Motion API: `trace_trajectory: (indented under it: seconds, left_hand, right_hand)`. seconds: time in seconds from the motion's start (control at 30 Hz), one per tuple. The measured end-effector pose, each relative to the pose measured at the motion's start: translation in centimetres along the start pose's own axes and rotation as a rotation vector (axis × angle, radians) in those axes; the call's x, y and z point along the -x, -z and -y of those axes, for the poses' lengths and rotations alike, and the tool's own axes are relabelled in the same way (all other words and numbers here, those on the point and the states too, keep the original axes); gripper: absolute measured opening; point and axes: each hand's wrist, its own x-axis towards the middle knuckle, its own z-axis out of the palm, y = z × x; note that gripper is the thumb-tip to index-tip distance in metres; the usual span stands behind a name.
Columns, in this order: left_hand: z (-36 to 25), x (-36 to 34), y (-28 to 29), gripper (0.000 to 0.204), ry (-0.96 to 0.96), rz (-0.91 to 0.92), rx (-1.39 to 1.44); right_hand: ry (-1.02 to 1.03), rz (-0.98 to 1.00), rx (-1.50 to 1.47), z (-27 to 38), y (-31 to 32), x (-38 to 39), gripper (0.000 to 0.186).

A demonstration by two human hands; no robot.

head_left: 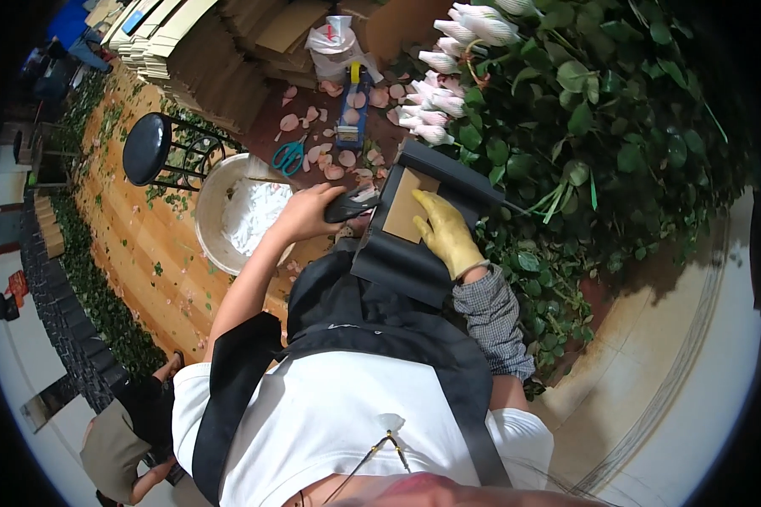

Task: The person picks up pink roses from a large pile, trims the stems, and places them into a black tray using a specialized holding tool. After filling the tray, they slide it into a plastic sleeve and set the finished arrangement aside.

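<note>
The flat tan cardboard piece lies in the black tray-like holder, just in front of the person's lap. The card looks light and rather stiff, so it should be easy to move. It does not look easy to break, but its corners could bend if pushed hard. Its flat top may slide a bit under a smooth glove. The best place to hold it is by its edges, with a flat hand on top to stop it slipping.

The right hand, in a yellow glove, rests on the card with its fingers spread out, not squeezing anything. The bare left hand has its fingers wrapped around a black hand tool, close beside the holder. The tool looks hard and small enough for one hand; its back end is the part to grip.

To the left, a big round whitish tub has crumpled white stuff in it. I cannot tell if that is paper or plastic. Farther off, a white plastic bag stands near some boxes, and I cannot tell what is inside.
</note>
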Motion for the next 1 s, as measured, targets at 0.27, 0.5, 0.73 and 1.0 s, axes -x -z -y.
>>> trace_trajectory:
  seconds: [0.27,0.5,0.73,1.0]
  left_hand:
    - [7.5,-0.5,-3.8,0.076,0.599,-0.321,0.037]
    - [6.3,-4.7,-5.3,0.039,0.354,-0.768,-0.456]
    - [-7.5,-5.0,0.3,0.029,-0.110,0.041,0.322]
    - [-11.4,-4.6,-3.4,0.079,-0.357,0.560,-0.290]
  right_hand:
    - [0.007,-0.018,0.055,1.0,0.0,0.1,0.059]
    - [-0.032,-0.005,0.043,0.6,-0.6,0.2,0.059]
    - [-0.048,-0.055,0.054,0.7,-0.7,0.6,0.055]
    - [-0.116,-0.192,-0.330,0.6,1.7,3.7,0.048]
